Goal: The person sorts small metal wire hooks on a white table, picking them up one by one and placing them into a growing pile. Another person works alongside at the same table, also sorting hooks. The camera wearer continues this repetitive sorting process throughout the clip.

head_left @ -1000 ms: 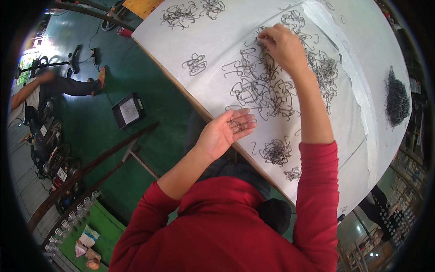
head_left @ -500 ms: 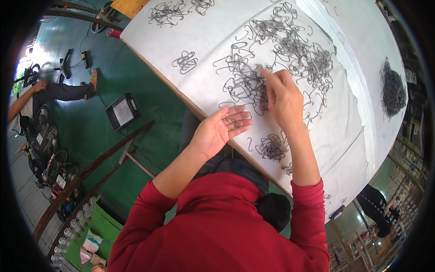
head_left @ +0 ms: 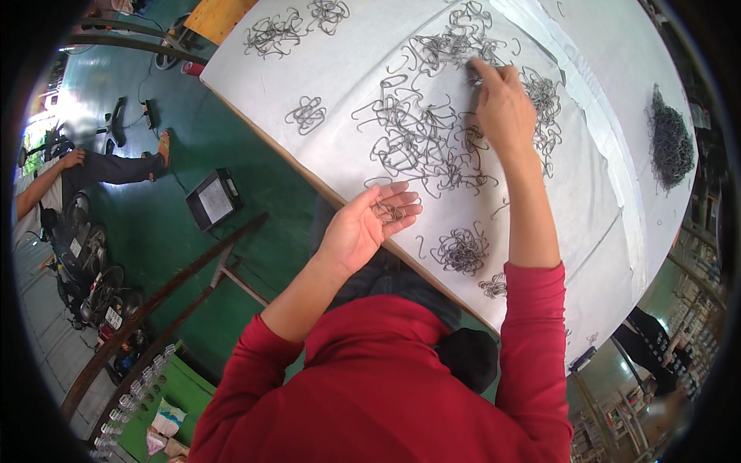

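Observation:
Several bent grey wire hooks [head_left: 390, 211] lie on the palm of my left hand [head_left: 359, 228], which is turned up with its fingers stretched out at the table's near edge. Over the far part of a loose spread of wire hooks [head_left: 417, 127] is my right hand [head_left: 505, 108]. Its index finger points out to the hooks, the other fingers are curled, and nothing shows between finger and thumb. Some hooks beneath the right hand are hidden. Nearer me, a tangled heap of hooks [head_left: 461, 251] sits between my two forearms, with a smaller clump [head_left: 492, 286] beside my right forearm.
The white-covered table [head_left: 571, 231] also bears a small hook group [head_left: 307, 116], larger groups at the far left [head_left: 274, 35], and a dark heap [head_left: 670, 143] at the right. A metal rail [head_left: 162, 305] and black tray [head_left: 214, 201] are at left. A person [head_left: 100, 166] sits beyond.
My right hand has moved farther away over the spread, from its near part to its far part. The hooks there lie differently. My left hand stays nearly in place with its hooks.

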`<state>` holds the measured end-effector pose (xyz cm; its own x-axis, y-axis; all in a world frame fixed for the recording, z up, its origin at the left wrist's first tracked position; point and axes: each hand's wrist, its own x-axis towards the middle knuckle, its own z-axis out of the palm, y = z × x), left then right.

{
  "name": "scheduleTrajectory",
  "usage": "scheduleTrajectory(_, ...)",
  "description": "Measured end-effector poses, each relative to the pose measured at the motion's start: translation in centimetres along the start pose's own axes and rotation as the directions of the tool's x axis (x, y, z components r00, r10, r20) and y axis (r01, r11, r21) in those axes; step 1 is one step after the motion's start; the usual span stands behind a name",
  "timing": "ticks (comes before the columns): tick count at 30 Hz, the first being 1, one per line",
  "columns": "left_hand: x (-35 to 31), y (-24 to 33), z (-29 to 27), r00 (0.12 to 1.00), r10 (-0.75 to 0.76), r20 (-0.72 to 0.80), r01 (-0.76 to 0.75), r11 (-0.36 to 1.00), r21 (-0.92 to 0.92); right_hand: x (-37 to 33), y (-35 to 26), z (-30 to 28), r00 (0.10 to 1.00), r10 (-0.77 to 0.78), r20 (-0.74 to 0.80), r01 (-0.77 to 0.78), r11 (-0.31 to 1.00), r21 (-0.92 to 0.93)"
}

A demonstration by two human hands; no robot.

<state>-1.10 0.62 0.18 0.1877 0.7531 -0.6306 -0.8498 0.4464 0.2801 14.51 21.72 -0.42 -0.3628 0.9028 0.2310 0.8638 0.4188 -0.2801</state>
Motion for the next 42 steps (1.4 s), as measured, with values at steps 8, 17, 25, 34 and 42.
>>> scheduleTrajectory(8,0.0,-0.1,0.1,1.0,0.004,-0.01,-0.004,1.0,0.0,1.1,-2.6,0.5,0.976,-0.217,0.023,0.216,0.976,0.033)
scheduleTrajectory(17,0.1,-0.1,0.1,1.0,-0.004,-0.005,0.004,1.0,-0.006,3.0,-2.8,0.6,0.996,-0.092,-0.01,0.091,0.946,0.312)
scheduleTrajectory(25,0.0,-0.1,-0.1,1.0,0.013,-0.003,-0.013,1.0,-0.021,8.0,-4.0,2.8,0.883,-0.393,0.255,0.401,0.916,0.022)
scheduleTrajectory(34,0.7,-0.4,-0.8,0.998,0.047,0.041,-0.044,0.997,-0.062,1.2,0.8,-5.3,0.989,-0.11,0.103,0.094,0.984,0.15)
scheduleTrajectory(42,0.7,-0.3,-0.7,0.998,0.033,0.057,-0.033,0.999,0.005,-18.1,4.4,-15.0,0.831,0.441,0.339,-0.543,0.775,0.323)
